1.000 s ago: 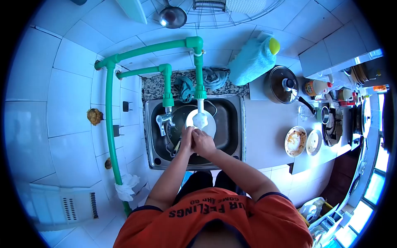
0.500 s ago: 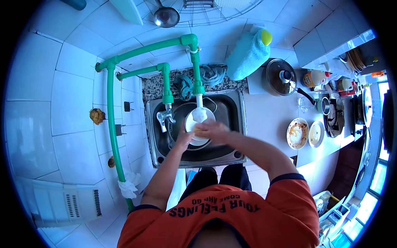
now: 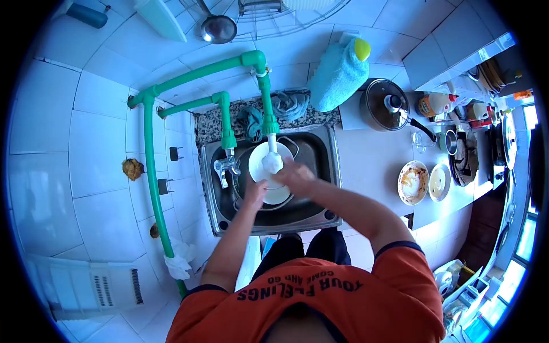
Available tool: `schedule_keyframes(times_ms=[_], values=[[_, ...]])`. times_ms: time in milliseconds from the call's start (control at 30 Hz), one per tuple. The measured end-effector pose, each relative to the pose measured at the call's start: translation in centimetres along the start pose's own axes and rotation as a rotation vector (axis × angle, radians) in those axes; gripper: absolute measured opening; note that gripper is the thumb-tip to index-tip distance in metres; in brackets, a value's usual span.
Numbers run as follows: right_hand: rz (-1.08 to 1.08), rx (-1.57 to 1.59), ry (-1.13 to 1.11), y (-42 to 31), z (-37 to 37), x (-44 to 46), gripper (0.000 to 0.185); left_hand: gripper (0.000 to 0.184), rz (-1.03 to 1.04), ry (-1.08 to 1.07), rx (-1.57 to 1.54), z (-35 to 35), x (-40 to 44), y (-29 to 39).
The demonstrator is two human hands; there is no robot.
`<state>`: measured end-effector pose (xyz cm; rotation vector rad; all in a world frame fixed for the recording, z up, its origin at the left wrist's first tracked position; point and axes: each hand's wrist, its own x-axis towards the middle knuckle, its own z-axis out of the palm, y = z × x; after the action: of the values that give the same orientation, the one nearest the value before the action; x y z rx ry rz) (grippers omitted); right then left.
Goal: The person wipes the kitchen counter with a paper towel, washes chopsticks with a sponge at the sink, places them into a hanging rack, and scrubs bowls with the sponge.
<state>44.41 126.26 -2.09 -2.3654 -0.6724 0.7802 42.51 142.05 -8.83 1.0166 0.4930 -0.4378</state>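
In the head view my left hand grips the near rim of a white dish over the sink. My right hand is at the dish's right side, just below the white end of the tap. Motion smears its fingers, and I cannot make out whether anything is in them. A second white dish lies lower in the sink, partly covered by the first. Both are inside or above a large round pan in the metal sink.
A chrome tap hangs from green pipes at the left. Cloths lie behind the sink. On the right counter stand a lidded pan, a stained bowl and a pale bowl. A towel-wrapped object stands behind.
My right hand has moved slightly right, off the middle of the dish. More of the dish's white surface now shows. My left hand stays at its rim, and the whole view has shifted slightly.
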Motion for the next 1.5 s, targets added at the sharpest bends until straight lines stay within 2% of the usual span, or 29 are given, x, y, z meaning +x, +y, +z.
schedule_keyframes(times_ms=[33,67,133,167,200,267,333,400,467,533,567,600,633,667,733,800,833,867,933,967,1033,1067,1133,1167,1200,1267,1367,1500], values=[[0.020,0.077,0.126,0.5,2.1,0.3,0.022,0.073,-0.018,0.061,0.012,-0.5,0.4,-0.7],[0.085,0.145,-0.009,0.1,1.2,0.3,0.027,0.073,-0.018,0.061,0.012,-1.5,0.5,0.0],[-0.546,-0.463,0.359,5.4,0.3,-0.7,0.034,0.073,-0.190,-0.178,0.360,-3.3,0.3,1.1],[-0.580,-0.730,0.452,7.4,1.4,0.9,0.038,0.071,-0.274,-0.124,0.333,-1.5,-0.7,3.1],[-0.563,-0.732,0.425,7.2,0.9,0.5,0.033,0.071,-0.277,-0.140,0.339,-1.5,-0.8,3.3],[0.106,-0.048,-0.147,-0.1,-0.7,0.1,0.030,0.070,0.037,0.049,0.045,0.3,0.1,0.8],[0.085,0.051,-0.124,0.0,-0.3,-0.1,0.030,0.071,0.034,0.010,0.076,-0.3,0.6,0.6],[0.064,0.154,-0.111,1.9,0.2,-0.4,0.031,0.071,-0.075,0.069,0.112,-0.1,-0.7,1.0],[-0.614,-0.682,0.348,6.2,-0.7,0.0,0.034,0.070,-0.340,-0.150,0.357,-2.3,-1.0,3.8],[-0.641,-0.700,0.360,6.2,-0.1,0.4,0.035,0.069,-0.316,-0.146,0.296,-2.7,-0.4,3.6],[-0.448,-0.548,0.307,4.8,0.7,0.1,0.033,0.069,-0.320,-0.142,0.296,-2.5,-0.4,2.4],[-0.256,-0.399,0.253,3.5,1.4,0.1,0.031,0.068,-0.170,-0.061,0.147,-1.6,-0.2,0.6],[-0.035,-0.103,0.063,1.8,1.2,0.7,0.032,0.068,-0.012,0.015,-0.006,-0.8,0.3,-0.2],[0.195,0.200,-0.138,0.6,1.5,0.5,0.032,0.069,-0.097,0.037,0.058,-0.6,0.0,-0.3],[0.204,0.184,-0.092,1.6,2.7,-0.2,0.031,0.063,-0.136,0.060,0.113,-0.8,-0.3,0.0],[-0.378,-0.266,0.195,4.0,2.1,-1.5,0.030,0.057,-0.277,0.004,0.185,-3.5,0.1,0.7],[-0.363,-0.187,0.207,3.5,0.6,-2.9,0.032,0.051,-0.246,0.032,0.211,-3.4,-0.5,1.4],[-0.375,-0.194,0.178,3.1,-0.8,-4.2,0.032,0.053,-0.268,0.200,0.241,-5.5,0.1,-0.6],[-0.154,0.076,0.505,2.8,-2.4,-6.3,0.038,0.054,-0.261,0.209,0.194,-4.0,-0.7,-0.7],[-0.158,0.072,0.491,3.6,-1.9,-7.1,0.038,0.055,-0.289,0.163,0.187,-2.5,-1.3,-0.9],[0.247,0.377,0.751,5.3,-0.3,-8.1,0.042,0.056,-0.298,0.136,0.189,0.8,-1.2,-1.1],[0.254,0.378,0.744,5.1,-0.3,-8.8,0.042,0.051,-0.273,0.118,0.152,1.0,0.1,-1.8],[0.495,0.516,0.712,4.9,-0.8,-10.0,0.045,0.047,-0.267,0.161,0.046,1.4,1.4,-1.2],[0.516,0.495,0.700,4.6,-0.5,-10.6,0.045,0.045,-0.320,0.183,-0.008,0.4,1.9,-0.9],[0.511,0.496,0.694,4.6,-0.1,-11.1,0.045,0.047,-0.276,0.169,-0.002,-0.8,1.6,-0.9],[0.519,0.566,0.674,4.4,1.3,-12.2,0.045,0.055,-0.313,0.124,-0.008,-3.2,0.0,-1.4],[0.557,0.597,0.650,4.1,2.7,-13.3,0.046,0.061,-0.464,0.141,-0.038,-1.9,-2.1,-2.5],[0.571,0.632,0.632,3.6,2.0,-14.1,0.047,0.055,-0.328,0.169,-0.045,0.6,0.0,-2.3]])
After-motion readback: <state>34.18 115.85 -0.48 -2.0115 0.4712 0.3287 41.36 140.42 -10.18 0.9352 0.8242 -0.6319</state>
